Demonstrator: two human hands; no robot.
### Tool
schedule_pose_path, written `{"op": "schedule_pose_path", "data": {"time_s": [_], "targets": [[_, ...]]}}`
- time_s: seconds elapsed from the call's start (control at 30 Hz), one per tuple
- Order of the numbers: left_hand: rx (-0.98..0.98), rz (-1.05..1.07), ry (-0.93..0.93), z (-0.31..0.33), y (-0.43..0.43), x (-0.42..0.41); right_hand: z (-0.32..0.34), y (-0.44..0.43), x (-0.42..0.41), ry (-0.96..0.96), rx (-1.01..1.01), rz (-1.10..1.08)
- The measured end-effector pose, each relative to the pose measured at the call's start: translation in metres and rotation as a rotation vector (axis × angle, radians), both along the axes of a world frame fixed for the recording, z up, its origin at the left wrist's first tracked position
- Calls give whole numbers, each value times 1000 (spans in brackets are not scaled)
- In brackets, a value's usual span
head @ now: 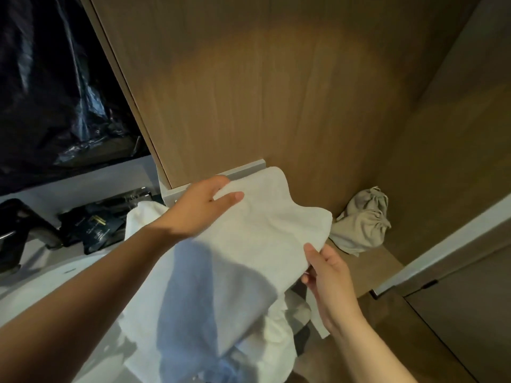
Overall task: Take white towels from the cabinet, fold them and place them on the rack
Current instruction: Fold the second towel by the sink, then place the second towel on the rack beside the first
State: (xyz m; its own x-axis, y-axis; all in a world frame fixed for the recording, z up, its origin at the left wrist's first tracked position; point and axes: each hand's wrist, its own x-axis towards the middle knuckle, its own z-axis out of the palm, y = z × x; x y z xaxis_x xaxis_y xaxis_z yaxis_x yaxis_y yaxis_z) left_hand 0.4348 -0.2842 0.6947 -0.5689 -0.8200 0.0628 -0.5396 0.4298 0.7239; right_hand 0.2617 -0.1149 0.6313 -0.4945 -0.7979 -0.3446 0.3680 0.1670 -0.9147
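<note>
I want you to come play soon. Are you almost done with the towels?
Not yet. One white towel is out, and the left hand and right hand both grip it, its top edge by the grey rack. It hangs loose, not folded, and no folded towel shows on the rack. More white cloth lies underneath, likely waiting.

Both arms extended forward.
Left hand (199, 208) and right hand (327, 275) each pinch the towel (265, 225), thumbs on top.
</note>
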Motion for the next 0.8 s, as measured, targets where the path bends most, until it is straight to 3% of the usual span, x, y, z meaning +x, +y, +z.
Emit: {"op": "schedule_pose_path", "data": {"time_s": [0.37,0.8], "targets": [[-316,-46,137,100,56,-77,63,46,-60,79,-201,-133],[-444,-201,342,147,151,-207,131,158,-183,355,-304,-307]]}}
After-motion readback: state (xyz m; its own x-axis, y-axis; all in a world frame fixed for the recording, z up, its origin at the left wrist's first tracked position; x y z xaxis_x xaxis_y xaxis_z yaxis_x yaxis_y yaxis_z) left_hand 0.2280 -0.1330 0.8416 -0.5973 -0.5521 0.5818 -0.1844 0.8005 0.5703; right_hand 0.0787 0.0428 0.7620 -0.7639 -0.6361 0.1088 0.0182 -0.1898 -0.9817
